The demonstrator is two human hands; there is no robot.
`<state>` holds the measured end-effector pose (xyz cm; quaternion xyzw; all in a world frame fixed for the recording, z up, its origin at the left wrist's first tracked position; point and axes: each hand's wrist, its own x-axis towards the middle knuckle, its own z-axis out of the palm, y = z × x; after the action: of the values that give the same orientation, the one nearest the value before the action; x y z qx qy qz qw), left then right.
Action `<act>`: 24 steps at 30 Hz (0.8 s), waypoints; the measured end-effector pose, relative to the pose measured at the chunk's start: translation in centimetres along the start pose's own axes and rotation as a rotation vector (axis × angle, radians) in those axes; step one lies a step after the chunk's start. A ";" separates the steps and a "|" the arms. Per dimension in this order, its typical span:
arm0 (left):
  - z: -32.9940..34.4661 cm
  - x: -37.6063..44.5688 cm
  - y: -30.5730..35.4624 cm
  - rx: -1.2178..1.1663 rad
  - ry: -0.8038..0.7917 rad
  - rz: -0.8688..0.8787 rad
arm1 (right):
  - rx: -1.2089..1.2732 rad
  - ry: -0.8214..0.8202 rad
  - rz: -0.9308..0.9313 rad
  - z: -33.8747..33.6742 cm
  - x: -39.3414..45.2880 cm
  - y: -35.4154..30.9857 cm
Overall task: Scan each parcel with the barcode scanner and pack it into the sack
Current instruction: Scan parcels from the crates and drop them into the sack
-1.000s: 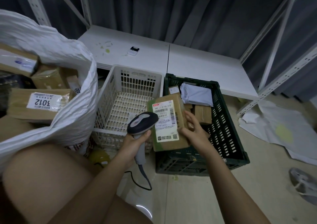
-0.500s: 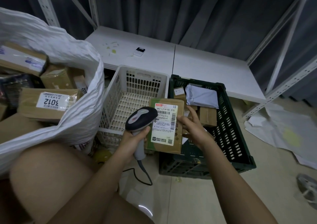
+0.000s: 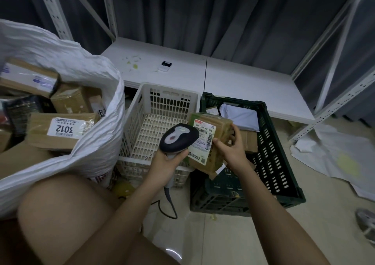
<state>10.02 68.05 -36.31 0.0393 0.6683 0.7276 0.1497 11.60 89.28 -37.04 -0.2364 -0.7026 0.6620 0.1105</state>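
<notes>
Several cardboard parcels lie in the white sack (image 3: 95, 135) at far left, whose mouth is cut off by the frame edge, so the rest of its contents cannot be seen. One box in the sack (image 3: 60, 131) shows a label reading 3012 upside down; a smaller label beside it is partly hidden by the sack's rim. A bare knee (image 3: 60, 214) fills the lower left and covers the sack's base.

Right of the sack stands a white basket (image 3: 162, 102), its front wall partly hidden by the left hand (image 3: 165, 163). That hand is wrapped round the handle of the barcode scanner (image 3: 178, 137), whose dark head overlaps the left edge of the parcel's label; the scanner's window faces away and cannot be seen. Its cable (image 3: 168, 208) trails down to the floor.

Just right of the scanner, the brown parcel (image 3: 215, 141) is held tilted above the near corner of the green crate (image 3: 284, 163). The right hand (image 3: 233, 151) grasps its right side, thumb on the label and fingers behind the box, out of sight. The label's small print is too fine to read.

Inside the crate, a grey mailer (image 3: 241, 116) and other boxes are largely blocked by the held parcel. A shoe (image 3: 365, 224) is cut off at far right.
</notes>
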 end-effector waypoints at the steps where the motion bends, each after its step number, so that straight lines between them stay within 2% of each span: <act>1: 0.1 0.0 0.0 0.027 -0.005 -0.001 | -0.015 -0.005 -0.011 0.1 0.0 0.0; 24: 0.3 -0.6 -0.2 0.130 -0.003 -0.015 | -0.012 0.004 -0.030 -0.6 0.1 0.3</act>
<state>10.66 68.22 -36.36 0.0447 0.7143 0.6813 0.1533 11.91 89.89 -37.33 -0.2277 -0.7099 0.6555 0.1204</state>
